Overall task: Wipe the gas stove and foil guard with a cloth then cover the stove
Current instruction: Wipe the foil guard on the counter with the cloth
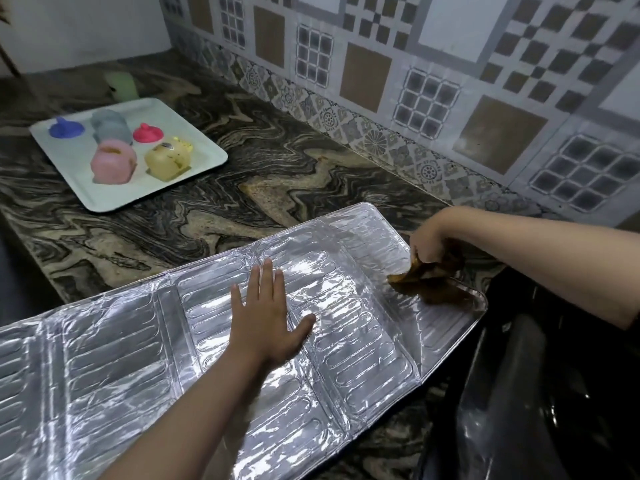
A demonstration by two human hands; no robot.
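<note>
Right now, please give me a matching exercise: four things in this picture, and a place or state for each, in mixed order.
Things:
1. left hand
2. cloth
3. tray
4. foil guard

Places or states:
A. on the counter, carrying small coloured containers
B. gripped by the right hand
C. pressed flat, fingers spread
D. lying open across the counter

Pairs: 1-C, 2-B, 3-A, 4-D

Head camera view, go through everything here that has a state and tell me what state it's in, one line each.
Foil guard: unfolded, lying flat across the counter.
Cloth: bunched, pressed on the guard's far right end.
Right hand: shut on the cloth.
Left hand: open, palm flat on the guard.
Tray: flat on the counter, loaded with small coloured containers.
Pink container: lying tipped on the tray.
Stove: dark, only partly in view.
</note>
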